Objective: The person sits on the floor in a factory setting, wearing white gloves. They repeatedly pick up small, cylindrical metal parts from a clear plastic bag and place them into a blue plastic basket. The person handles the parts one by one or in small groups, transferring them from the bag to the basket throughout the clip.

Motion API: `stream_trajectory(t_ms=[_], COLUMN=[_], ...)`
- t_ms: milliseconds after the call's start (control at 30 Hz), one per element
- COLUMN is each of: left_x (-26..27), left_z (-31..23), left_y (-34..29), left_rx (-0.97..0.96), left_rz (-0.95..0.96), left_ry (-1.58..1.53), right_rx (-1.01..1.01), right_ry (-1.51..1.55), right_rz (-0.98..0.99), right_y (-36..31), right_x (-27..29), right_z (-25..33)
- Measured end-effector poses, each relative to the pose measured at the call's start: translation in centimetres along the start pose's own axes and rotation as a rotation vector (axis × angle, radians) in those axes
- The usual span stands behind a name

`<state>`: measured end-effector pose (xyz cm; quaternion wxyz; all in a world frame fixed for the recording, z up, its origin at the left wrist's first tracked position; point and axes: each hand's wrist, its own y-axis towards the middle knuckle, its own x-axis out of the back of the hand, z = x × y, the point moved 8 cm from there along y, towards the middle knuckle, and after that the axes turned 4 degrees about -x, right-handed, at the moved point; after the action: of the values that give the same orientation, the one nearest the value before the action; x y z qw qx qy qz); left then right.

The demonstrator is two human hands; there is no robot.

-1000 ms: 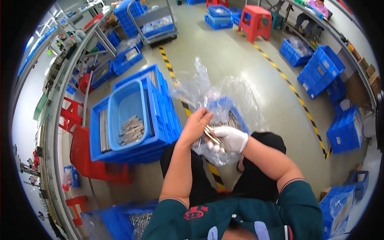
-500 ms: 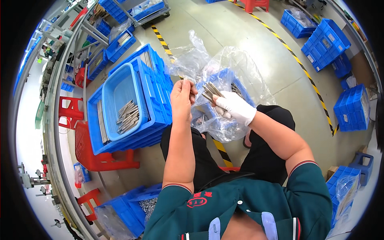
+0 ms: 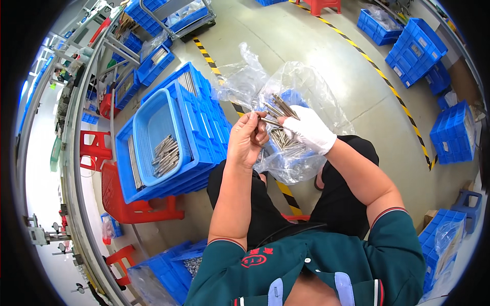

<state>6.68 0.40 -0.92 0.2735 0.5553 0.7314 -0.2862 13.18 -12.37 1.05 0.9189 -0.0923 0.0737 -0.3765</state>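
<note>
My right hand, in a white glove, is closed around a bundle of slim metal rods that fan out toward the upper left. My bare left hand has its thumb and fingers pinched on the end of one metal rod, which slants out from the gloved hand. Beneath both hands, more metal rods lie in a blue crate lined with a clear plastic bag. The bag's loose edges spread over the crate's sides and hide much of it.
On the left, a light-blue basket holding metal rods rests on stacked blue crates. A red stool stands below them. More blue crates line the right side. Yellow-black tape marks the floor.
My left hand has moved right and slightly down, from apart to gripping one rod's end. The bundle in my right hand has fanned out, and the rods in the crate show more.
</note>
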Motion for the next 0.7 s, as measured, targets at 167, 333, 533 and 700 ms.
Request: stream_trajectory(t_ms=[167,333,533,700], left_x=[0.0,-0.1,-0.3,-0.6], left_z=[0.3,0.3,0.4,0.9], left_y=[0.0,-0.1,-0.1,-0.3], left_rx=[0.023,0.031,0.019,0.051], left_rz=[-0.018,-0.028,-0.007,0.015], left_ry=[-0.020,-0.011,0.016,-0.003], right_rx=[0.071,0.053,0.116,0.160], right_ry=[-0.168,-0.208,-0.269,-0.292], right_rz=[-0.071,-0.051,-0.127,-0.115], right_y=[-0.1,0.0,-0.4,-0.8], right_x=[0.4,0.6,0.7,0.6], right_z=[0.7,0.6,1.1,2.1])
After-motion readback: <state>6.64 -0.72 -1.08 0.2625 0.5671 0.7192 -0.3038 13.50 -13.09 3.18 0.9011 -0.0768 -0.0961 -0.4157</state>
